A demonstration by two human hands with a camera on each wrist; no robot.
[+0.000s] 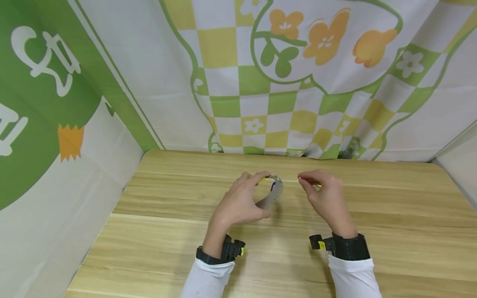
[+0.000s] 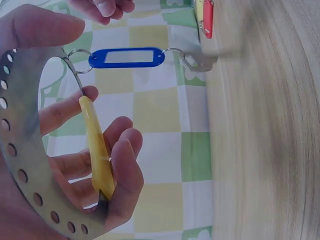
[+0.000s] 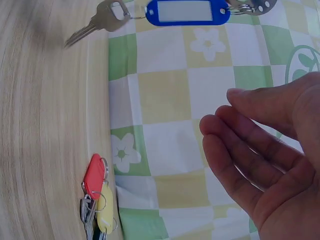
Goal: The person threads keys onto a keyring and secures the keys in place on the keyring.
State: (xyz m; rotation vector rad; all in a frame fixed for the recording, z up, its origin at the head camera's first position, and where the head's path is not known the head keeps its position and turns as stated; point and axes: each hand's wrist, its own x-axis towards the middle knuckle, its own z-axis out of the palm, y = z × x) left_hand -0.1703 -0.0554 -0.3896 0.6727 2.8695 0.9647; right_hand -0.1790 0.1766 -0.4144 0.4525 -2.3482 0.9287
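Observation:
My left hand (image 1: 240,200) grips a curved grey metal band (image 1: 275,194) with a row of round holes. The thumb lies on one side and fingers curl round its yellow handle (image 2: 95,142). A blue key tag (image 2: 150,58) hangs from the band by a small split ring, and a silver key (image 3: 107,17) dangles at the tag's other end. To the right, my right hand (image 1: 328,196) hovers with loosely bent fingers and nothing between thumb and fingertips. Below it on the table lie a red key tag (image 3: 95,175) and a yellow key tag (image 3: 105,210) with keys.
The wooden table (image 1: 156,240) spreads under both hands. Behind it hangs a checked green and yellow curtain (image 1: 257,103). A printed white and green cloth wall (image 1: 123,136) rises along the left edge. Wrist cameras sit on black straps.

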